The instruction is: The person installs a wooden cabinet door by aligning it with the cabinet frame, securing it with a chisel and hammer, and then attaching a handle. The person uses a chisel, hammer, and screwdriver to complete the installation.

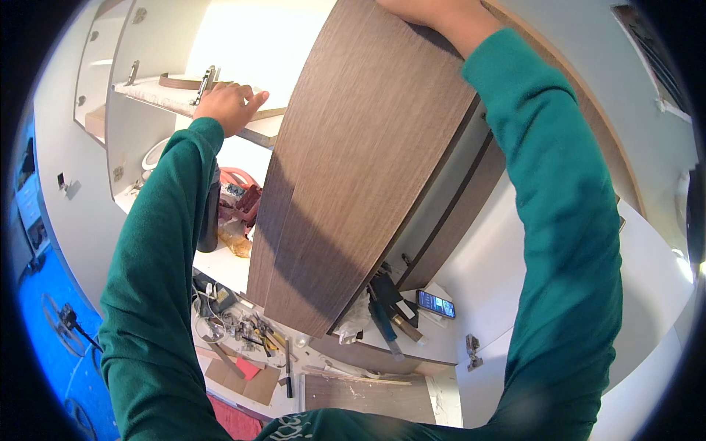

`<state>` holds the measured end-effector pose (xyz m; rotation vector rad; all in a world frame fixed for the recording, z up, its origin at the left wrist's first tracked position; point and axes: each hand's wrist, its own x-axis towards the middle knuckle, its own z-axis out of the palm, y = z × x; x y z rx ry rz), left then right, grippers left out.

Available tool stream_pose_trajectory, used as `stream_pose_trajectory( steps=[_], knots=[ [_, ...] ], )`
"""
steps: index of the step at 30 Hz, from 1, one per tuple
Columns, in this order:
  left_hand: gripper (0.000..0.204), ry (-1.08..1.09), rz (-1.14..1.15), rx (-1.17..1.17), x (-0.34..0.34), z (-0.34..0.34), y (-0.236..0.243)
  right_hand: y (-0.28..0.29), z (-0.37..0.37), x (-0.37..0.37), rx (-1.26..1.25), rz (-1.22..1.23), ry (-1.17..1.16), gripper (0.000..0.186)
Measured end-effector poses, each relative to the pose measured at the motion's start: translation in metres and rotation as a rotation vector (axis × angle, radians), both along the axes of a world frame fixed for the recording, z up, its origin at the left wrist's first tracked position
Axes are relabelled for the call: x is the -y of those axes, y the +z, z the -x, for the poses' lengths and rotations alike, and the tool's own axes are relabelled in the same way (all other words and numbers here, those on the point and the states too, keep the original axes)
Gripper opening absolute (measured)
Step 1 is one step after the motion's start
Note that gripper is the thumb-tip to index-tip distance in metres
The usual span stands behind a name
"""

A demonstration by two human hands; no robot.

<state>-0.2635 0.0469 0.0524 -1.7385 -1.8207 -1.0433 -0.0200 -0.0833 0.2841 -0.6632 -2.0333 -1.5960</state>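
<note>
A tall brown wood-grain panel (pixel 353 162) stands tilted in front of me, between my arms. My right hand (pixel 441 16) lies over its top edge at the upper rim of the view, gripping it; the fingertips are cut off. To the left, my left hand (pixel 232 106) is at the front edge of a white cabinet shelf (pixel 158 94), its thumb apart from the fingers. Right beside its fingers is a metal hinge (pixel 204 84). A curled strip of brown edging (pixel 180 79) lies on that shelf.
Below the shelf are a dark bottle (pixel 209 220) and pink hose (pixel 237 176). Tools and loose hardware (pixel 254 331) clutter the lower surface. A lit phone (pixel 435 303) lies right of the panel, near black-handled tools (pixel 386 298). Another hinge (pixel 473 353) is on a white panel.
</note>
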Motion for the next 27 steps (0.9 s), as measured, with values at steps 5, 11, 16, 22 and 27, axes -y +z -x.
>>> stream_pose_trajectory(
  steps=[5,11,16,22,27],
  knots=[
    [0.068,0.033,0.013,-0.012,0.001,0.001,0.000,0.011,-0.030,0.002,-0.057,-0.007,-0.007,0.049],
    [0.069,0.016,0.041,0.011,-0.001,-0.001,0.002,0.009,-0.069,-0.011,0.070,-0.158,0.092,0.049],
    [0.068,0.029,0.026,-0.002,0.001,0.004,0.001,0.003,-0.080,0.005,-0.034,-0.015,0.050,0.049],
    [0.068,0.039,0.052,0.028,0.004,-0.003,0.002,0.002,-0.106,0.011,0.006,-0.011,0.007,0.050],
    [0.066,0.005,0.020,0.014,0.005,-0.002,0.002,0.009,-0.143,0.009,0.081,-0.162,0.148,0.049]
  ],
)
